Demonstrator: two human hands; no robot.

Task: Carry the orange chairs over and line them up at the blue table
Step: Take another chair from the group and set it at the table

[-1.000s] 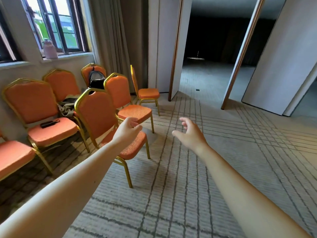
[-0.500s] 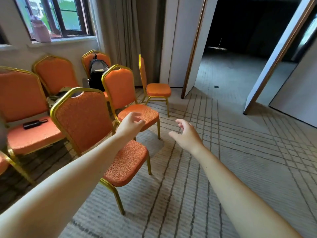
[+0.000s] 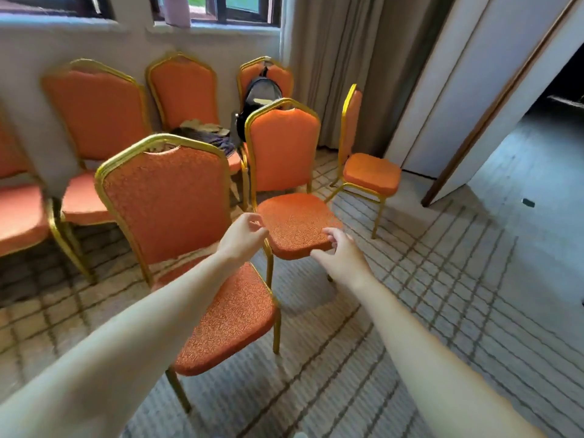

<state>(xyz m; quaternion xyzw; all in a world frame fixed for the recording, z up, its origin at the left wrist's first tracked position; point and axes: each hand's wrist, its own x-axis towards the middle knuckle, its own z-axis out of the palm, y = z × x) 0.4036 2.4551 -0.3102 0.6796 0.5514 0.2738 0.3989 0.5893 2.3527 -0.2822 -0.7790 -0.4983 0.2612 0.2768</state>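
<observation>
**Nothing carried yet: hands only just reaching the second chair**

No blue table shows from where I stand, and every chair is on the carpet (image 3: 458,279). I'd judge the job barely begun, with all the carrying and lining up still to do. The chairs (image 3: 94,115) along the wall under the window stand in their row, one with a backpack (image 3: 259,96) on it. Three more stand loose in front of them: the near chair (image 3: 170,210) under the left forearm, the second chair (image 3: 284,147) just behind it, and the side chair (image 3: 369,175) by the curtain, turned sideways.

The left hand (image 3: 241,237) hovers at the left front corner of the second chair's seat, fingers loosely curled toward the thumb, holding nothing. The right hand (image 3: 343,257) is at that seat's front edge with its fingers half spread. I cannot tell whether they touch the cushion. It looks like the first grab.

Compared with half a second ago, the chairs stand where they stood. The view has closed in and dipped, and the doorway has slid off to the right. The right hand, which was out over bare carpet, has come in to the seat's front edge.
</observation>
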